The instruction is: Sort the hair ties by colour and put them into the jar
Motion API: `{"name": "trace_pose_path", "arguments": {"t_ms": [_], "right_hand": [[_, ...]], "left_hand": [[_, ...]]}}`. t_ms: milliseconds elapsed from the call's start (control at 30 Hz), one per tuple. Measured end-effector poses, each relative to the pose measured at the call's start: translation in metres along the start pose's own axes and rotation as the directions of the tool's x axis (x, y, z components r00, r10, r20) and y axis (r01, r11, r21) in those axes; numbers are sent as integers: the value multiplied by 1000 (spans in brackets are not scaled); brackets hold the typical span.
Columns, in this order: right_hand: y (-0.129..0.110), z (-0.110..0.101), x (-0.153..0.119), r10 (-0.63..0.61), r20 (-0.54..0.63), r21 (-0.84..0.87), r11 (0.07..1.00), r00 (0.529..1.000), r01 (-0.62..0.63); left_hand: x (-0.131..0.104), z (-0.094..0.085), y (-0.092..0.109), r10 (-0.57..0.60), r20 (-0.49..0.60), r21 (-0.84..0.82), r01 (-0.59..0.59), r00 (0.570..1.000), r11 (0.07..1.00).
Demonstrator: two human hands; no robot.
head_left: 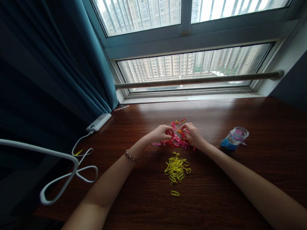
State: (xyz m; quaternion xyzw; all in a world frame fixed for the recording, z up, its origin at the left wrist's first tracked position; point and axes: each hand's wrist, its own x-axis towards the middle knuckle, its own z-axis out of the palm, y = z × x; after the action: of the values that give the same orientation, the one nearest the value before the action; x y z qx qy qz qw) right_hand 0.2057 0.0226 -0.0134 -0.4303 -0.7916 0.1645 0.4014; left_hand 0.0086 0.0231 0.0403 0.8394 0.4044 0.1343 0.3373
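Observation:
A spread of pink, red and orange bands lies on the dark wooden table. At its left side is my left hand, fingers curled together over the bands; what they pinch, if anything, is too small to make out. My right hand reaches in from the right, its thumb and fingertips bent down close together at the bands, and their hold is also too small to tell. Nearer to me sits a pile of yellow bands, with a single yellow band below it.
An open clear jar with purple and blue contents leans on the table at right. A white power strip and looping white cable are at left, beside a blue curtain. A window rail runs behind the table.

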Motion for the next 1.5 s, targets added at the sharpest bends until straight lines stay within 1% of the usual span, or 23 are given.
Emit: {"name": "trace_pose_path", "arguments": {"t_ms": [67,133,200,233,300,433,500,567,667,700,767,833,867,900,967,1000,1033,1100,1167,1233,1300,1400,1500], "right_hand": [[1,-1,2,43,-20,82,996,999,-41],[0,-3,2,75,-24,165,984,997,-70],[-1,-4,2,99,-29,246,965,995,-89],[-2,-5,2,109,-33,276,956,994,-96],[-3,-7,2,135,-38,308,944,990,-117],[-5,-10,2,234,-26,378,902,972,-207],[-5,-11,3,284,-10,451,857,959,-249],[-7,-12,4,318,25,543,792,948,-280],[-10,-13,5,358,84,665,675,930,-320],[-12,-14,5,364,94,688,649,927,-325],[-14,-15,5,362,98,697,640,927,-324],[-15,-15,5,366,91,676,660,926,-327],[-15,-15,4,378,85,664,668,922,-335],[-15,-15,4,395,80,656,670,915,-346],[-14,-15,4,425,72,658,659,902,-363],[-13,-15,4,432,71,663,653,899,-366],[-13,-14,4,431,70,666,651,899,-364],[-12,-14,4,420,67,669,654,905,-353],[-11,-13,4,406,64,667,662,912,-342],[-10,-12,4,397,69,663,668,915,-339],[-9,-12,4,389,90,669,658,917,-345],[-9,-10,4,385,142,703,610,912,-367],[-11,-11,4,395,181,718,572,900,-396]], "left_hand": [[2,1,-4,-26,-101,56,31,995,998],[3,2,-8,-25,-209,149,57,978,987],[3,3,-11,-4,-281,258,79,960,963],[4,3,-12,1,-300,306,95,954,947],[4,3,-14,-15,-322,378,143,947,915],[4,4,-19,-104,-362,458,274,926,846],[4,4,-23,-138,-384,483,326,913,813],[4,5,-27,-158,-403,497,361,901,789],[4,5,-30,-163,-415,503,375,895,779],[4,5,-30,-159,-415,503,372,896,780],[4,5,-28,-144,-418,504,361,897,785],[4,5,-24,-120,-419,491,336,900,804],[4,5,-22,-110,-399,461,302,911,834],[4,5,-20,-102,-353,408,251,930,878],[4,5,-15,-71,-189,241,116,979,964],[3,5,-12,-45,-90,150,58,995,987],[3,5,-10,-20,5,75,20,1000,997],[1,6,-5,10,160,-16,-7,987,1000],[0,8,0,13,263,-50,0,965,999],[-2,9,5,20,310,-45,-7,951,999],[-3,10,10,35,318,-11,-33,948,999],[-5,12,16,50,328,30,-63,943,998],[-7,15,21,81,360,13,-92,929,996]]}}
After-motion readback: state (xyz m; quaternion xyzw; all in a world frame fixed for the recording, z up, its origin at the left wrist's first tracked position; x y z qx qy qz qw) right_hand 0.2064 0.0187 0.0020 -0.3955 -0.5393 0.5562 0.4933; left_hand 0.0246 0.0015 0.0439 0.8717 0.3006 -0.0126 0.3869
